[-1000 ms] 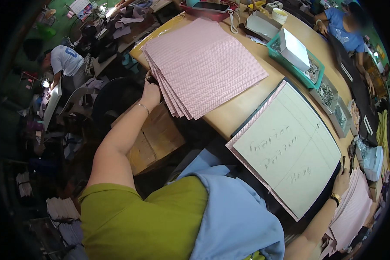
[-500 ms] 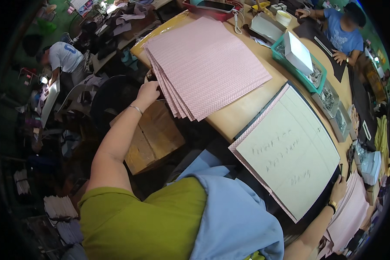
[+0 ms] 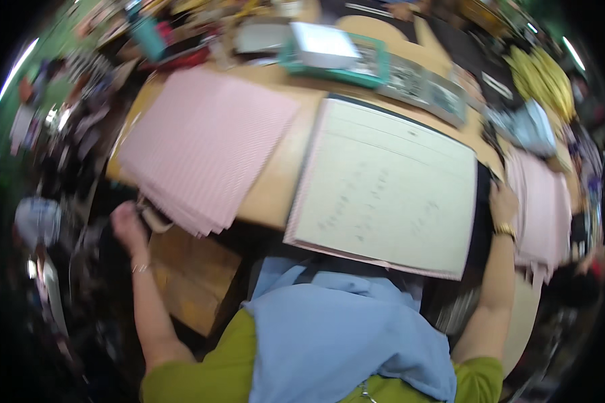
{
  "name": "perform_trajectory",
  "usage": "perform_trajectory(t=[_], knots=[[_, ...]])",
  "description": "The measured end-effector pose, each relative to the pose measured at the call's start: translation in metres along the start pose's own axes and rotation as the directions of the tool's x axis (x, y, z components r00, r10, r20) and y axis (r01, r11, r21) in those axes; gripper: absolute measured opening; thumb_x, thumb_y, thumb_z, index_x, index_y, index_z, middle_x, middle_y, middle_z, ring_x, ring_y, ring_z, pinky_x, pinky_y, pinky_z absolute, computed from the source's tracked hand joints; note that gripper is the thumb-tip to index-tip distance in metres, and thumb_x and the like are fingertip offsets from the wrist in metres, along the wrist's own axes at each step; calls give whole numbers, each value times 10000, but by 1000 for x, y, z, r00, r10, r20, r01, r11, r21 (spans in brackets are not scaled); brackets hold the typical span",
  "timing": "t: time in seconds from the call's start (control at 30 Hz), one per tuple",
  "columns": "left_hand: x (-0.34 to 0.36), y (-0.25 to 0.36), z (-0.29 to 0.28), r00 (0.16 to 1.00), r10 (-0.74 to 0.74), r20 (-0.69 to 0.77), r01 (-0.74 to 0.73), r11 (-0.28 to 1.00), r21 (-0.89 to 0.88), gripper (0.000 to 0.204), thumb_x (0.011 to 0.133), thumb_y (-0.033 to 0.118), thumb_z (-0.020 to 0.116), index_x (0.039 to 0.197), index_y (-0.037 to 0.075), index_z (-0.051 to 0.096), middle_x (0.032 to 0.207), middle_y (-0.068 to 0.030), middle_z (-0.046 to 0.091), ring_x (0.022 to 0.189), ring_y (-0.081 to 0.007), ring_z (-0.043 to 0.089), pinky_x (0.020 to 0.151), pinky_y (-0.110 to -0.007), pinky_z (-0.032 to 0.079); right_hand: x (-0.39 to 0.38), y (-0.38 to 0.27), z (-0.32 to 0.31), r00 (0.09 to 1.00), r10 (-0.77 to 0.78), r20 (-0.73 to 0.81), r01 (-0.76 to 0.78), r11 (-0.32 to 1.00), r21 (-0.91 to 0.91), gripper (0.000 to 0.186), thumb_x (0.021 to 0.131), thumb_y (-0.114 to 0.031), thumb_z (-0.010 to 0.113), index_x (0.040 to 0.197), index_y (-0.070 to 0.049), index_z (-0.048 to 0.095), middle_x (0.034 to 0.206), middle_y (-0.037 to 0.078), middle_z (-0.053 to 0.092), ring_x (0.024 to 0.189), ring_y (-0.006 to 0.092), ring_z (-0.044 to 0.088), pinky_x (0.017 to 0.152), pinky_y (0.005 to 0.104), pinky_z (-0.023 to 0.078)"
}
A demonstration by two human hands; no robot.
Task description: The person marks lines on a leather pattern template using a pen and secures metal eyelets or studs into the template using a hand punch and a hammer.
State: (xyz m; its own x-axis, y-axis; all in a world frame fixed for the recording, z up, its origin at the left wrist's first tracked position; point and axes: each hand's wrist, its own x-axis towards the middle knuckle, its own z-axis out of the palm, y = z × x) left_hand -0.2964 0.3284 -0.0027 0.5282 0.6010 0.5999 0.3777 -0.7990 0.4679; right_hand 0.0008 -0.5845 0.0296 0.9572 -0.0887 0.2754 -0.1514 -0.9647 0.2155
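Observation:
My left hand (image 3: 129, 221) is just off the table's edge, below the fanned stack of pink zigzag-patterned sheets (image 3: 208, 134); its fingers are curled, and what they hold is blurred. To the right of that stack, a cream pattern board (image 3: 383, 181) with faint pencilled lines and writing lies over a pink sheet and a dark mat (image 3: 483, 201). My right hand (image 3: 501, 200), just beside the board's right edge, is closed on a thin dark pen-like tool (image 3: 492, 173).
A green tray (image 3: 373, 74) with a white box and grey open boxes (image 3: 420, 91) line the back of the table (image 3: 262, 201). More pink sheets (image 3: 541, 208) and pale-blue packets (image 3: 534, 127) lie right. A cardboard box (image 3: 198, 282) sits below. A co-worker's hand (image 3: 400, 10) shows behind.
The view has swung round and blurred, so the table looks more level. My left hand has come down and away from the pink stack's edge; my right hand stays closed beside the board.

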Motion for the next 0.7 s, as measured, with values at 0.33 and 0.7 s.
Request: perform_trajectory(t=[0.33, 0.7], knots=[[44, 291, 12, 921, 385, 55, -196, 582, -789, 319, 1146, 188, 418, 1113, -42, 637, 1107, -160, 694, 1002, -190, 691, 875, -299, 581, -24, -165, -112, 950, -283, -131, 244, 413, 878, 426, 943, -322, 794, 1290, -97, 691, 825, 42, 673, 713, 143, 604, 688, 315, 527], [-58, 513, 164, 425, 635, 645, 663, 266, -699, 163, 1096, 248, 587, 1083, 98, 650, 960, -29, 740, 822, -51, 664, 766, -231, 558, -56, -217, -126, 738, -642, 207, -260, 13, 965, 353, 985, -337, 757, 912, 8, 744, 665, -31, 597, 628, 47, 482, 559, 267, 401]])
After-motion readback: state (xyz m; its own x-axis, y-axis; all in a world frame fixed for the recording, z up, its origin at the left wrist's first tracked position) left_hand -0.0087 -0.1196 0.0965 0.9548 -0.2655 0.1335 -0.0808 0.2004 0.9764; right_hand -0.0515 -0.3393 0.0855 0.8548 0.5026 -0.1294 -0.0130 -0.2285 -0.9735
